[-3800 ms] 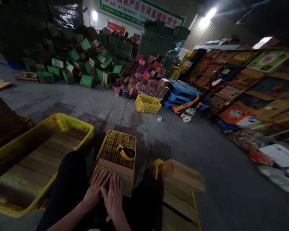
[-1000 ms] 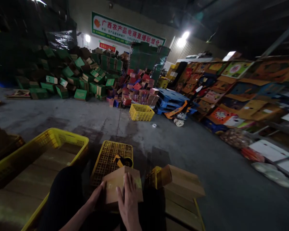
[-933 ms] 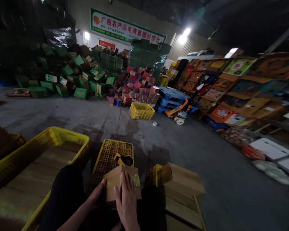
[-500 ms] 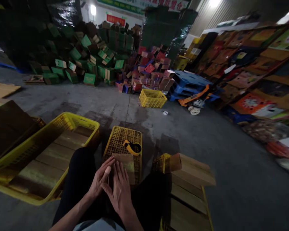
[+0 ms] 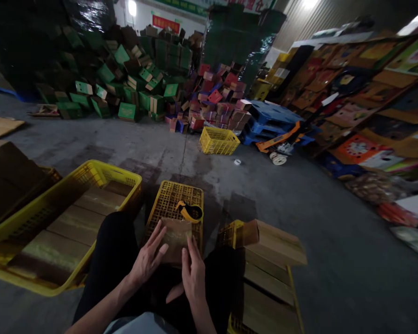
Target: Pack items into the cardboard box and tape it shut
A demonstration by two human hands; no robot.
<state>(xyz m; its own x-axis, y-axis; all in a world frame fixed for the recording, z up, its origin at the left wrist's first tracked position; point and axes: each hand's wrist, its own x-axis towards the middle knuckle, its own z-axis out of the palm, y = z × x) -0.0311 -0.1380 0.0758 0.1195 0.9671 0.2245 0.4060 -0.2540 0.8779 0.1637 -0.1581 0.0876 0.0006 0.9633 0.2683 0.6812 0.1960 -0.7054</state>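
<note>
A small brown cardboard box [image 5: 177, 239] with shiny tape across its top rests in front of me at the near end of an overturned yellow crate [image 5: 165, 192]. My left hand [image 5: 149, 258] grips its left side, fingers apart along the edge and thumb over the top. On the opposite side, my right hand [image 5: 194, 272] holds the box with its fingers along the right edge. The box sits between both hands. Just beyond it, a yellow-and-black tape dispenser [image 5: 190, 212] lies on the crate.
Left of my knee, a long yellow crate [image 5: 139, 178] holds several flat cardboard boxes [image 5: 73, 225]. Another crate [image 5: 291, 283] at right holds more, with one box [image 5: 275, 239] on top. Farther off are an empty yellow crate [image 5: 219, 141], a pallet jack [image 5: 280, 139] and piled cartons [image 5: 127, 111].
My hands were close together on the box's near left part. They have spread apart to its two sides, uncovering the taped top. The view has shifted slightly.
</note>
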